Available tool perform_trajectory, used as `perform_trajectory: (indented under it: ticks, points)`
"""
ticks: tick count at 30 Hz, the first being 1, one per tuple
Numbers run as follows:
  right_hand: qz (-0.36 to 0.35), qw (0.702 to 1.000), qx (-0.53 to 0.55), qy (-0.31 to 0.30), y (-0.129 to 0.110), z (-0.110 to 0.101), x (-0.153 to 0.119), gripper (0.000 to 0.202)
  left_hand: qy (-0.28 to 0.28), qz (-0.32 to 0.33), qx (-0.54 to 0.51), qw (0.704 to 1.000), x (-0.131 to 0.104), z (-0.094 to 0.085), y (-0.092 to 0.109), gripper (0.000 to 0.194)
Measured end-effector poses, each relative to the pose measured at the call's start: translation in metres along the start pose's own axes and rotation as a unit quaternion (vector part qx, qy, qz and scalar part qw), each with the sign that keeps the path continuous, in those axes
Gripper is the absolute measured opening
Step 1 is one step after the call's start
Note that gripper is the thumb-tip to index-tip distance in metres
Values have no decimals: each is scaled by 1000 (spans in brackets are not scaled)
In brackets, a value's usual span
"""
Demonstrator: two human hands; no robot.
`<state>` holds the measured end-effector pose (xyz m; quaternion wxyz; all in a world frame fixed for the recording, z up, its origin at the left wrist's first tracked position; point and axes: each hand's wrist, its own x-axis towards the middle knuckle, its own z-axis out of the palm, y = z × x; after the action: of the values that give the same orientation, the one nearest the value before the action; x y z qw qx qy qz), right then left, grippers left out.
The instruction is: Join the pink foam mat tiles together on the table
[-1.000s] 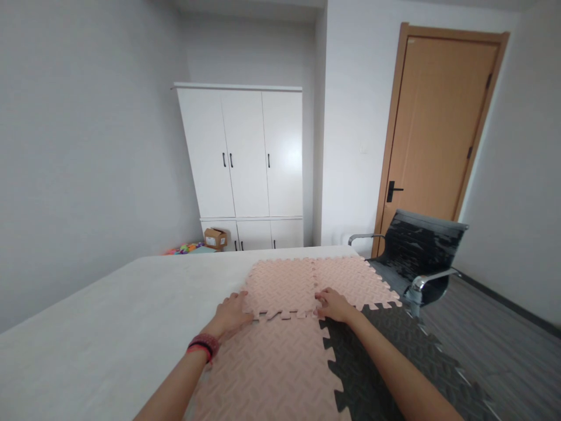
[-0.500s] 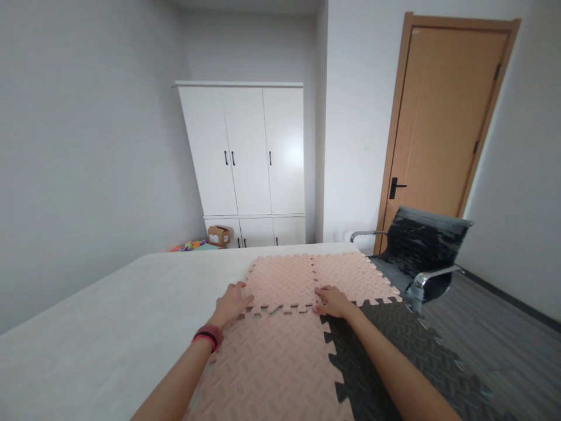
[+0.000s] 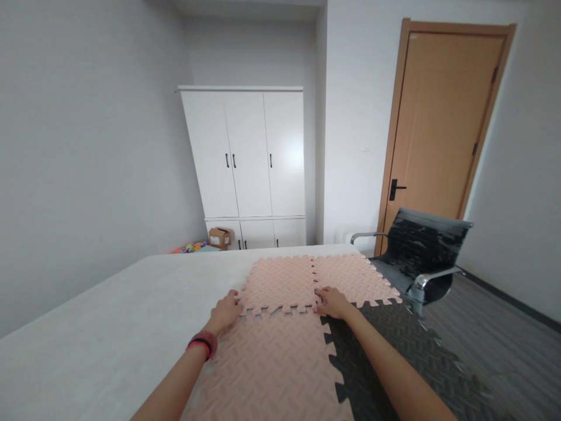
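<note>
Pink foam puzzle mats with a raised tread pattern lie on a white table. The near pink mat (image 3: 272,362) meets the far-left pink mat (image 3: 280,280) along a toothed seam with gaps showing. Joined to the latter is the far-right pink mat (image 3: 350,275). A black foam mat (image 3: 407,333) borders the near pink one on the right. At the left end of the seam, my left hand (image 3: 225,310) has its fingers apart and holds nothing. My right hand (image 3: 332,302) rests, fingers apart and bent, where the pink and black mats meet.
The white table (image 3: 109,316) stretches left of the mats. A black office chair (image 3: 425,245) with metal arms stands at the right, before a wooden door (image 3: 447,117). Beyond the table are a white cabinet (image 3: 249,152), a cardboard box (image 3: 220,237) and colourful items (image 3: 193,247).
My left hand has shifted slightly left, off the far-left mat's corner. My right hand stays in nearly the same place. The view has tilted up a little.
</note>
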<state>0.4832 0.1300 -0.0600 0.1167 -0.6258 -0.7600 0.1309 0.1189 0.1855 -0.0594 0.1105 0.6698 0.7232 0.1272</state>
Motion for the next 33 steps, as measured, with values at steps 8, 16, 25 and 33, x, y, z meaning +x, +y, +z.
perform_trajectory:
  ticks: [8,16,25,33]
  points:
    - [-6,1000,6,9,1,3,-3,69,33,11,-10,999,-4,-11,17,40]
    - [-31,999,29,-9,7,-3,-5,69,-7,81,-16,997,-14,-11,1,37]
    - [-35,998,45,-2,9,-7,-3,49,0,123,13,992,-17,11,-13,33]
    - [-11,999,35,13,3,-3,-6,53,58,169,115,977,-47,4,6,40]
